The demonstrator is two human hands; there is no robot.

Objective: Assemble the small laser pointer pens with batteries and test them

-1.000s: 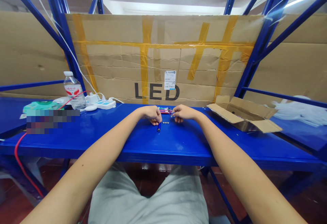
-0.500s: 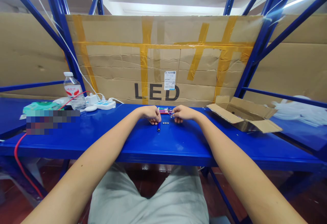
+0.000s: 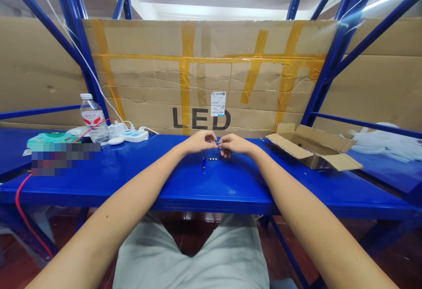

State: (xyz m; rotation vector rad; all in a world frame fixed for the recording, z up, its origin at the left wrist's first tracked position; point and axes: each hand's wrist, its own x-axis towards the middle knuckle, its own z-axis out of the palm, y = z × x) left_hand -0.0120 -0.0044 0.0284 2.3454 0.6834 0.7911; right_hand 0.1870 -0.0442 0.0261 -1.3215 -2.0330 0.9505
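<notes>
My left hand (image 3: 201, 142) and my right hand (image 3: 234, 144) meet above the blue table, fingertips almost touching. Between them is a small blue-and-silver piece (image 3: 218, 144), pinched in the right fingers; its kind is too small to make out. The left thumb and index finger close in a pinch at its left end. Just below the hands a short blue metallic tube (image 3: 204, 164) lies on the table, pointing toward me. To its right sits a short row of small silver button cells (image 3: 213, 159). The left hand mostly hides the area behind it.
An open cardboard box (image 3: 311, 148) stands at the right. On the left are a water bottle (image 3: 94, 120), a white power strip (image 3: 135, 136), a green packet (image 3: 52, 139) and a red cable (image 3: 20, 196). A large cardboard sheet (image 3: 148, 82) closes off the back.
My left hand has let go of the blue tube and moved up and right to the right hand. The tube stays lying on the table. The right hand has barely moved.
</notes>
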